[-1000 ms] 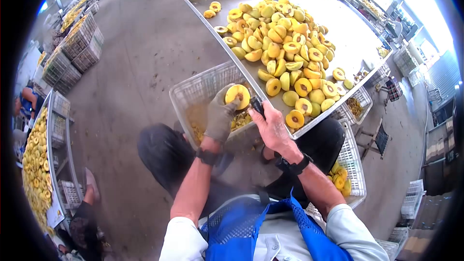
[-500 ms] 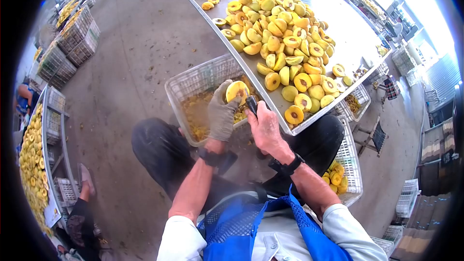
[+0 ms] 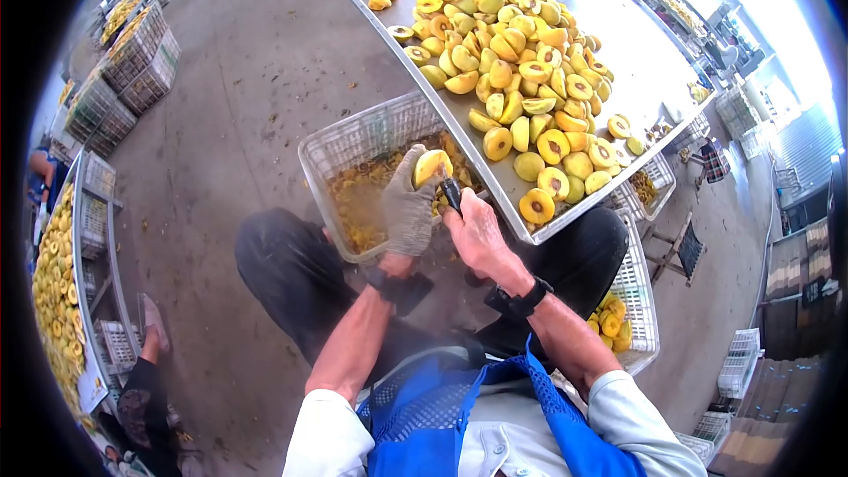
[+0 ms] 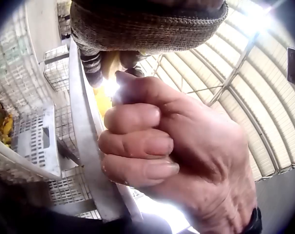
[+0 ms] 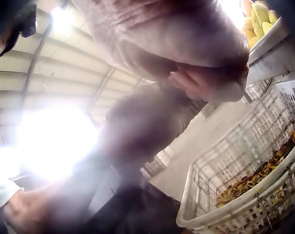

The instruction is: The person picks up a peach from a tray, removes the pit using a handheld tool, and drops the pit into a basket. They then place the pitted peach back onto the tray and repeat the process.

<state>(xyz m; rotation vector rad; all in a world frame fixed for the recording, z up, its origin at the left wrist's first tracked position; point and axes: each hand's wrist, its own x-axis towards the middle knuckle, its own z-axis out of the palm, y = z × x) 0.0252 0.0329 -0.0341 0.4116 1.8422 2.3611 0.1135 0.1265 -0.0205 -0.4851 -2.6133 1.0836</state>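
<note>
Gloved left hand (image 3: 408, 203) curls around a yellow fruit half (image 3: 430, 165); the right hand (image 3: 477, 234) clenches a dark tool (image 3: 452, 194) just beside it, above a crate (image 3: 353, 146).

Fruit halves (image 3: 530, 79) pile on the tray (image 3: 636, 53) ahead. 1 crate (image 3: 353, 137) sits under its near-left edge, with the left hand (image 3: 408, 208) and right hand (image 3: 477, 234) above it. Another crate (image 3: 643, 300) sits right.

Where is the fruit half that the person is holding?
Centre of the head view: the gloved left hand grips the fruit half over the white crate, beside the near edge of the metal tray.
</note>
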